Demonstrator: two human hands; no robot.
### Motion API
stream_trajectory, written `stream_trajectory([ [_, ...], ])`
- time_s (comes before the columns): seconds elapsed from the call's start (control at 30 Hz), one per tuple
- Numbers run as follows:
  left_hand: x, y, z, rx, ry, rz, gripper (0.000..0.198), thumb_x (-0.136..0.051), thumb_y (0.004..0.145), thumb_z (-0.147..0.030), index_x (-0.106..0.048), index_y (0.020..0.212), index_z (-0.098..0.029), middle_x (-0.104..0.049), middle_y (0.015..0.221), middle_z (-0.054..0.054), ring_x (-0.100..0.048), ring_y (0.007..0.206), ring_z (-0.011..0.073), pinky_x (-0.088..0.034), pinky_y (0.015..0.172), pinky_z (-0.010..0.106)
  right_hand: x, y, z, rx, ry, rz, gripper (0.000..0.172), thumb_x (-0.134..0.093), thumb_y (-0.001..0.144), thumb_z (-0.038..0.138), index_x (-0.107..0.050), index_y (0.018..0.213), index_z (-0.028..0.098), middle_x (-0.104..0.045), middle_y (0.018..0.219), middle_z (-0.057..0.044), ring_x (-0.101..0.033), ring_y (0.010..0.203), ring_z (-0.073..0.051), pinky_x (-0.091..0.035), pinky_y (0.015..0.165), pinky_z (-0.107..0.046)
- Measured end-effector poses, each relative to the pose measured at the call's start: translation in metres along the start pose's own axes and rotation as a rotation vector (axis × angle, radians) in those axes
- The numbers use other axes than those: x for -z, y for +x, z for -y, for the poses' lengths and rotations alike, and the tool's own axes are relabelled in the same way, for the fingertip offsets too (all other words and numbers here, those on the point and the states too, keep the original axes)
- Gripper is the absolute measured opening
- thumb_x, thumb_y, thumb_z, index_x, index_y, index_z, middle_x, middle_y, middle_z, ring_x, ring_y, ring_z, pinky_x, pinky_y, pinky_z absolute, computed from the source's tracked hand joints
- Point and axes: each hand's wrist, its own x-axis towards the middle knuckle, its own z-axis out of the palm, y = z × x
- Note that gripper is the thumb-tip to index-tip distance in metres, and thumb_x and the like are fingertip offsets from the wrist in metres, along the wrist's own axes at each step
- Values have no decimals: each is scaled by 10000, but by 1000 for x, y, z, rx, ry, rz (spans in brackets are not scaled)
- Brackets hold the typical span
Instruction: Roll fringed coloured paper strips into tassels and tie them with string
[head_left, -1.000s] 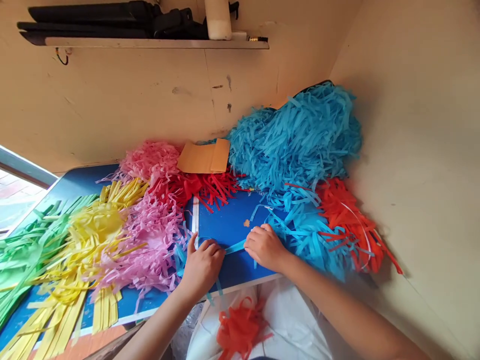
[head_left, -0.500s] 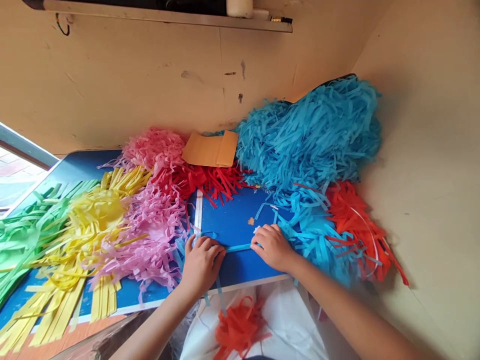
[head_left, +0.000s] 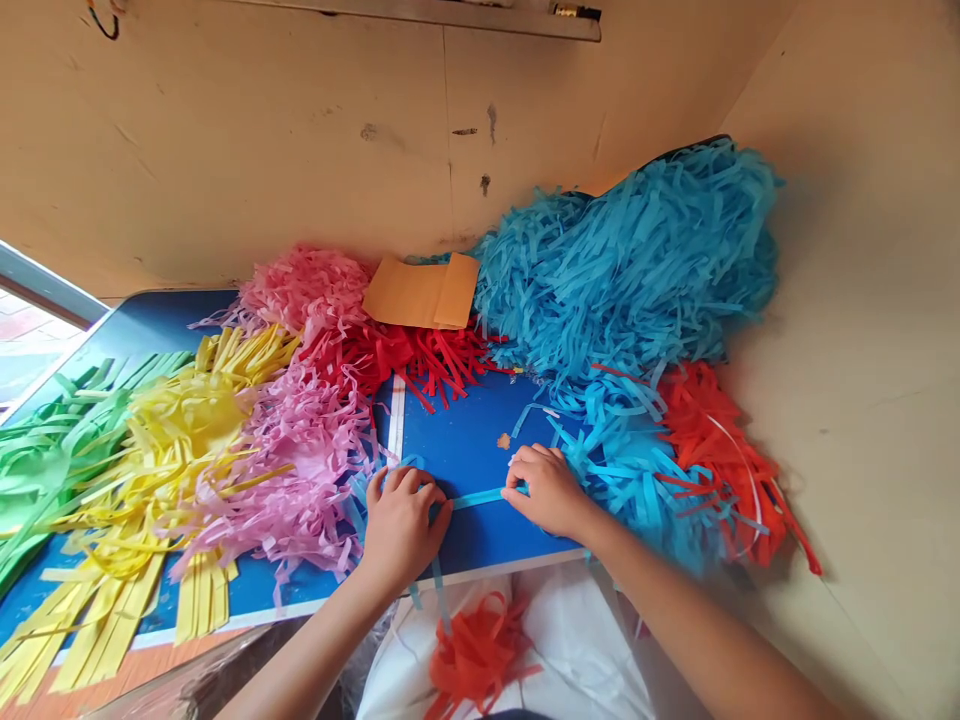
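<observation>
A thin blue paper strip (head_left: 478, 497) runs between my two hands, low over the blue tabletop (head_left: 465, 425). My left hand (head_left: 403, 515) is closed on its left end, fingers bent down, with loose blue strands hanging past the table's front edge. At the other end my right hand (head_left: 546, 487) pinches the strip between thumb and fingers. Right beside that hand lies a heap of loose blue strips (head_left: 637, 470). Pink-purple fringed paper (head_left: 300, 470) spreads just left of my left hand. My fingertips are partly hidden.
A large blue fringe pile (head_left: 630, 260) leans in the back corner. Red strips (head_left: 727, 460) lie at the right. Yellow fringe (head_left: 180, 410) and green fringe (head_left: 60, 460) cover the left. A folded orange paper (head_left: 424, 292) rests on red fringe (head_left: 420, 355). Orange-red strips (head_left: 480, 650) sit on my lap.
The view has tilted down slightly. Both hands stay on the blue strip, which now shows its flat side more broadly between them.
</observation>
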Motion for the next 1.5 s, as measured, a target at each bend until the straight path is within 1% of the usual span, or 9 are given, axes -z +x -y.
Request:
stream_trajectory([
  [0.13, -1, 0, -3, -97, 80, -54, 84, -653, 846, -197, -710, 850, -259, -705, 979, 30, -599, 1031, 282, -305, 1044, 584, 6, -1, 9, 38, -107, -21, 87, -721, 803, 181, -654, 841, 223, -653, 939, -4, -531, 907, -199, -294, 782, -353],
  [0.27, -7, -3, -3, -323, 122, -150, 196, -632, 878, -163, -726, 868, -335, -722, 948, -25, -599, 1057, 254, -179, 1127, 583, 9, -3, 15, 306, -242, -34, 83, -673, 839, 166, -678, 797, 237, -672, 963, -3, -508, 963, -217, -263, 860, -411],
  [0.5, -8, 1, -11, -381, 109, -159, 105, -629, 852, -190, -710, 806, -239, -726, 854, 0, -608, 1074, 258, -112, 1177, 564, 2, 8, 20, 575, -499, -37, 200, -547, 897, 113, -657, 738, 161, -652, 803, -47, -503, 875, -210, -267, 889, -425],
  [0.77, -18, 4, -15, -344, 108, -239, 178, -573, 877, -143, -678, 762, -229, -719, 785, -23, -638, 976, 207, -171, 1167, 532, 10, 16, 15, 388, -286, 5, 94, -631, 834, 200, -674, 750, 202, -678, 867, -25, -525, 1007, -230, -270, 906, -429],
  [0.87, -18, 5, -14, -327, 103, -263, 180, -575, 884, -153, -673, 753, -228, -717, 774, -27, -645, 949, 199, -191, 1157, 523, 5, 11, 24, 421, -301, -59, 122, -668, 834, 304, -668, 891, 196, -673, 972, -46, -505, 1048, -252, -257, 958, -452],
  [0.97, -15, 5, -16, -311, 102, -273, 189, -574, 893, -157, -676, 752, -231, -720, 775, -27, -651, 922, 193, -197, 1150, 521, -5, 7, 27, 488, -367, -102, 96, -603, 896, 248, -645, 843, 179, -672, 919, -50, -517, 974, -228, -256, 960, -441],
  [1.07, -13, 2, -14, -323, 133, -252, 211, -561, 903, -138, -682, 757, -230, -728, 788, -17, -653, 918, 201, -210, 1135, 529, -10, 0, 17, 479, -382, -158, 209, -524, 946, 145, -637, 776, 192, -674, 824, -23, -526, 923, -193, -258, 933, -411],
  [1.27, -9, -8, 1, -288, 135, -163, 208, -536, 945, -198, -702, 831, -252, -736, 852, -2, -630, 968, 240, -272, 1059, 536, -2, -13, -11, 432, -240, -207, 184, -572, 960, 197, -703, 835, 232, -713, 883, -3, -540, 930, -181, -261, 882, -392],
  [1.5, -3, -7, 7, -123, 18, -44, 209, -532, 945, -303, -715, 864, -244, -700, 975, 52, -592, 989, 264, -366, 932, 479, 2, -5, -15, 141, 66, -126, 179, -813, 757, 148, -668, 661, 188, -682, 786, 14, -557, 839, -165, -325, 779, -304],
])
